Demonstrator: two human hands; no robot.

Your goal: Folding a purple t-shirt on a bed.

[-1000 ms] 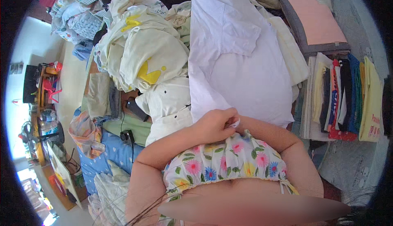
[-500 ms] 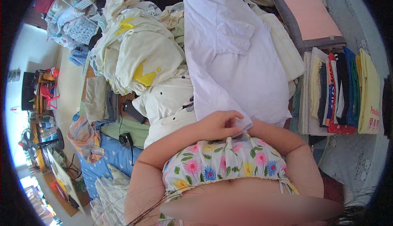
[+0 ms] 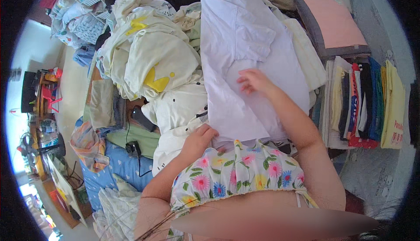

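Note:
A white short-sleeved shirt (image 3: pixel 280 97) lies spread in front of me, its left side folded inward lengthwise and one sleeve lying across its upper part. Over the middle of it is my right hand (image 3: pixel 255 83), open, the fingers apart and slightly bent, holding nothing. At the shirt's near left corner rests my left hand (image 3: pixel 199 141), its fingers stretched toward the folded edge and touching or almost touching it; no cloth shows gripped in them. Beneath that hand lies a white dotted cloth (image 3: pixel 175 110).
A heap of pale clothes with yellow prints (image 3: pixel 153 57) rises left of the shirt. Folded garments (image 3: pixel 350 105) stand in a row on the right, below a pink and grey folded cloth (image 3: pixel 334 22). A black phone (image 3: pixel 142 118) and a cabled charger (image 3: pixel 132 147) lie to the left.
My hands have parted from the shirt's near edge: the left moved left to the corner, the right moved forward over the shirt. The shirt's folded left flap now lies flatter.

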